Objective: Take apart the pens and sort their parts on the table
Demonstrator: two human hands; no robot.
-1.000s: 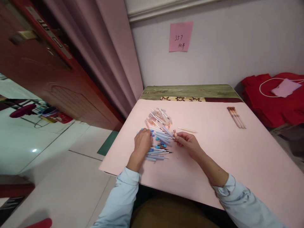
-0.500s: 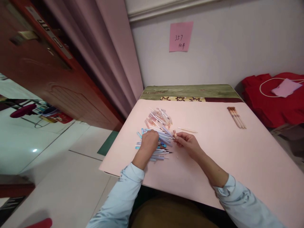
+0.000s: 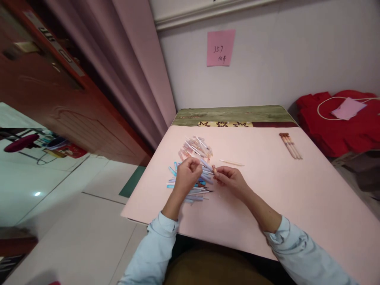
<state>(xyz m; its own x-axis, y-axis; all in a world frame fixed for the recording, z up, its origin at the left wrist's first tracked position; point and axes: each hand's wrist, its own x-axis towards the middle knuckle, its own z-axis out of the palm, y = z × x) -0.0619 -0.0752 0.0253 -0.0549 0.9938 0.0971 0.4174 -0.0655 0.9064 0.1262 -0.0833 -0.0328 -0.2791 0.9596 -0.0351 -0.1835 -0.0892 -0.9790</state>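
My right hand (image 3: 233, 181) pinches a small brown-and-cream pen cap (image 3: 214, 169) between thumb and fingertips, at the right edge of the pile. My left hand (image 3: 188, 173) hovers over the blue pen parts (image 3: 194, 194), its fingers curled together. Whatever sits between those fingertips, if anything, is too small or hidden to tell. White, blue and lilac tubes and dark-tipped refills lie jumbled beneath it. Behind them is a heap of pink and clear pen parts (image 3: 196, 145). One thin cream pen barrel (image 3: 231, 162) lies apart, beyond my right hand.
Several brown-topped pens (image 3: 290, 145) lie side by side at the table's far right. The pink tabletop (image 3: 255, 150) meets a green board (image 3: 234, 114) near the wall. Red cloth (image 3: 323, 118) is beyond the right edge, a wooden door (image 3: 74, 118) to the left.
My left hand has lifted slightly from the blue parts and turned, with its fingertips now toward the right. My right hand keeps hold of the cap. The view has shifted a little.
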